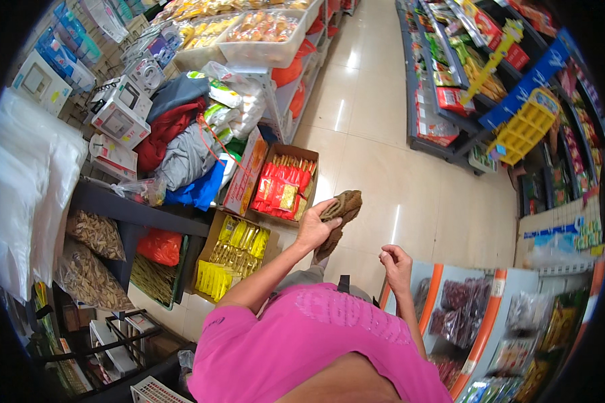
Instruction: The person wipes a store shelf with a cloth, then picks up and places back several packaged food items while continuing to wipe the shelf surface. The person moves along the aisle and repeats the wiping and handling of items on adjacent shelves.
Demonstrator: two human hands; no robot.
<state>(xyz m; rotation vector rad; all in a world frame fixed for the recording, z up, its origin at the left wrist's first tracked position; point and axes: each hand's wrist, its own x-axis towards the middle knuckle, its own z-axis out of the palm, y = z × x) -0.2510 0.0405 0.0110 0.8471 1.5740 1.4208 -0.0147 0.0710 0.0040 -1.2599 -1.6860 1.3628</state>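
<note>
My left hand point(318, 224) grips a folded brown cloth point(350, 204) in front of my body, over the tiled floor. The cloth hangs down past the fingers; its lower end is close above a foot. My right hand point(397, 260) is raised at my other side, with its fingers loosely curled; no object shows in it. Nearest the left hand stands a cardboard box point(314, 156) with red and gold packets. Beside that is another carton point(204, 242) filled with yellow packets.
Clothes point(181, 151) and white packages lie heaped on the left. Plastic tubs point(282, 53) of wrapped food top a rack beyond. Snack shelves point(413, 116) flank the aisle on the right. An orange-edged shelf unit point(489, 312) stands near my right arm. Clear bags point(35, 186) hang at far left.
</note>
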